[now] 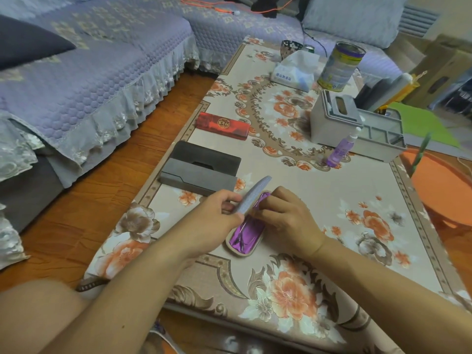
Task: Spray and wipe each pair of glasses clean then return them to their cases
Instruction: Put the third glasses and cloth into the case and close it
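Head view: I take the open purple-lined case (246, 232) on the floral worktop (339, 226) as my landmark. It lies flat near the front middle of the worktop, with its grey lid (251, 194) tilted up at its far end. My left hand (217, 213) pinches the lid between thumb and fingers. My right hand (288, 213) has its fingers curled down into the far end of the case; I cannot tell whether they grip anything. Thin dark glasses (241, 238) lie inside against the purple lining, at the near end; detail is too blurred to say more.

Beyond the case, to its left: a dark grey case (201, 167), open, its lid standing behind it. Farther back on the same side: a red case (222, 125), closed.

Beyond the case, to its right: a purple spray bottle (341, 149), upright, just beside a grey organiser box (357, 129). Well behind that box: a tissue pack (296, 70) and a tall tin (341, 66).

Left of the worktop, across the wooden floor (115, 180): a sofa with a lilac quilted cover (89, 72)
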